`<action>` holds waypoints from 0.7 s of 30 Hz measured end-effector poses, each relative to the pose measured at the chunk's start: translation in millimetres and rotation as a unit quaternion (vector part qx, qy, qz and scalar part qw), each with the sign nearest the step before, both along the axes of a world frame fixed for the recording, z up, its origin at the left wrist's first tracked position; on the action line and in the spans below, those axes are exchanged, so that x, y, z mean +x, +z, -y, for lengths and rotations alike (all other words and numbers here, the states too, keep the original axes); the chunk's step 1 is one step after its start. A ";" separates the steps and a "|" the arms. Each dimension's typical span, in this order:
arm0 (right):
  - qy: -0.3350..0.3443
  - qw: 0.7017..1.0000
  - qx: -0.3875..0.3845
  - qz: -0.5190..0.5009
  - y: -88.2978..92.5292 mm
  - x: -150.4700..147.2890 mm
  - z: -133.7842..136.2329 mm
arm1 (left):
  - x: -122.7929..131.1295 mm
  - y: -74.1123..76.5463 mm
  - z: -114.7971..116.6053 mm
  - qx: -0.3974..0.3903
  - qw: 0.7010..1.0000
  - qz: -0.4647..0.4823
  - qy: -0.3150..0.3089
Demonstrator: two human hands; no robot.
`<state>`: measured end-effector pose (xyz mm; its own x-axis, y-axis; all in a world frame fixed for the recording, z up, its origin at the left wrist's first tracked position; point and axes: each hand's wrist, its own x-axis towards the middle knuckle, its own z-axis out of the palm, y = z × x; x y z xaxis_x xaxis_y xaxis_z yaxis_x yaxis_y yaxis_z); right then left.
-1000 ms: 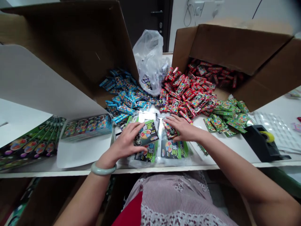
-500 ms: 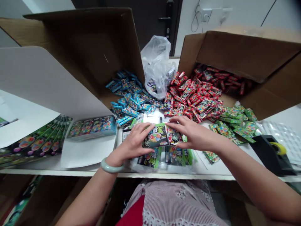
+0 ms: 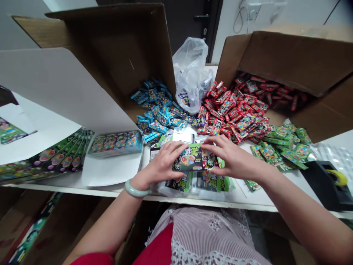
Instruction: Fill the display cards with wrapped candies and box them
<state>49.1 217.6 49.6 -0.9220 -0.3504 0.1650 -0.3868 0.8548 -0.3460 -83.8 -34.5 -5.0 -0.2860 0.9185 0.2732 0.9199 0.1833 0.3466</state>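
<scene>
A black-and-green printed candy packet (image 3: 190, 159) lies flat in front of me. My left hand (image 3: 165, 160) grips its left end, with fingers along the top edge and thumb at the bottom. My right hand (image 3: 230, 157) spans a red-and-black candy packet (image 3: 209, 159) right beside it, fingers above and thumb below. Further black-and-green packets (image 3: 211, 182) in clear wrapping lie beneath, close to the table's front edge. Both palms hide the outer ends of what they hold.
Behind are heaps of blue packets (image 3: 158, 117) and red packets (image 3: 234, 110), spilling from cardboard boxes (image 3: 116, 48). A clear plastic bag (image 3: 190, 73) stands between them. Green packets (image 3: 286, 145) and a tape dispenser (image 3: 325, 184) sit right; an open white display box (image 3: 113, 165) is left.
The whole view has shifted, so everything appears slightly further right. Both hands keep nearly the same hold around the packets.
</scene>
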 end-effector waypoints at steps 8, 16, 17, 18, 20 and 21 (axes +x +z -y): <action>-0.016 1.000 0.002 -0.006 -6.1 1.8 0.8 | 3.1 3.8 1.8 0.005 1.000 0.023 -0.008; -0.031 0.998 -0.001 -0.059 -1.9 1.2 -3.8 | -3.2 3.7 1.1 0.049 0.998 0.027 0.004; -0.030 0.998 0.001 -0.060 -2.9 1.8 -3.8 | -3.3 2.8 1.3 0.049 0.998 0.023 0.008; -0.032 0.998 0.002 -0.062 -4.2 2.6 -3.4 | -3.1 1.9 1.5 0.049 0.999 0.018 0.013; -0.036 0.997 0.003 -0.068 -6.6 4.4 -1.9 | -2.2 0.4 1.9 0.047 0.999 0.009 0.021; -0.035 0.997 0.004 -0.068 -7.8 5.2 -1.0 | -1.5 0.0 2.0 0.044 0.999 0.008 0.020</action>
